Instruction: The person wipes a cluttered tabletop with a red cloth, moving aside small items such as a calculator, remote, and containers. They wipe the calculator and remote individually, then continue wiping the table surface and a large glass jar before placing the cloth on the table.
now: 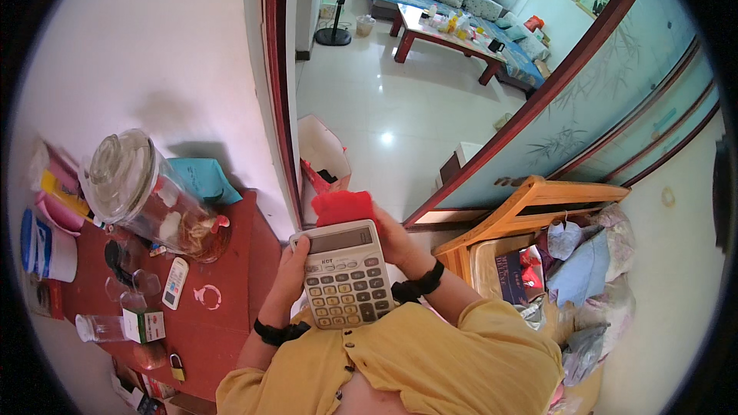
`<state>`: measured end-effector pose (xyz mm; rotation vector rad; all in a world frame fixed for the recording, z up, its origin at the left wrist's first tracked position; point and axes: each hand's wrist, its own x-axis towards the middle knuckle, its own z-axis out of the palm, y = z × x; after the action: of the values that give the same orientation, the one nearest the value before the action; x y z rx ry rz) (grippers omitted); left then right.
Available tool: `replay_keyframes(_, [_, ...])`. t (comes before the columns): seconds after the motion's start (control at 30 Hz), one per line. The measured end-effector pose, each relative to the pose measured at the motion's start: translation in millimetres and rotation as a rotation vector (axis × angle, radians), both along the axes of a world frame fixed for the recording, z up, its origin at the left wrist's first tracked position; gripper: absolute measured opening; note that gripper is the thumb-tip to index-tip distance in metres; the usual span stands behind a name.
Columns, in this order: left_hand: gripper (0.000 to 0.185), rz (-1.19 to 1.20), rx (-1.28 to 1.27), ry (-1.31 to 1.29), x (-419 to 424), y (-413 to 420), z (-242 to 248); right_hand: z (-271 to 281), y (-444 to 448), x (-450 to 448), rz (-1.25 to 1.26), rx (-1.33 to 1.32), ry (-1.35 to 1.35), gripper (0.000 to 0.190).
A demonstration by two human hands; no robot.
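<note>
A silver desk calculator (346, 276) is held in front of my chest, its keys and screen facing up. My left hand (293, 274) grips its left edge, with the thumb on the front beside the screen. Behind the calculator's top right side, my right hand (395, 236) is partly hidden, and a folded red cloth (344, 207) lies against it, sticking out above the calculator. How the fingers hold the cloth cannot be seen. Each wrist has a black band.
On the red table (202, 340) at left stand a large glass jar (167, 207), a white remote control (175, 282), a small box (144, 325) and a padlock (177, 368). A wooden bench (490, 219) at right bears clothes and bags. Ahead, a sliding glass door (553, 127) borders the doorway.
</note>
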<state>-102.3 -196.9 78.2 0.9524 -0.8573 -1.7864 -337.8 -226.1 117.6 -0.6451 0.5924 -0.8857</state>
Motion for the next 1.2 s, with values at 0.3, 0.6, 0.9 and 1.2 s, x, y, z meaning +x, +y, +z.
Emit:
replay_keyframes(0.3, [0.046,0.032,-0.189,0.049,-2.3,-1.1,-10.3,-56.7,-2.0,10.7,0.2,0.012,0.229,0.051])
replay_keyframes(0.6, [0.048,0.034,-0.22,0.016,-12.2,-10.9,-8.5,3.6,25.0,-33.3,0.164,-0.146,0.217,0.058])
replay_keyframes(0.9, [0.057,-0.046,-0.186,-0.12,-20.5,-13.8,8.1,6.2,-15.1,-11.1,0.104,-0.039,0.175,0.065])
replay_keyframes(1.2, [0.05,0.007,-0.073,-0.001,-20.0,-5.5,-11.5,-3.1,-14.0,-5.0,0.246,-0.086,0.296,0.064])
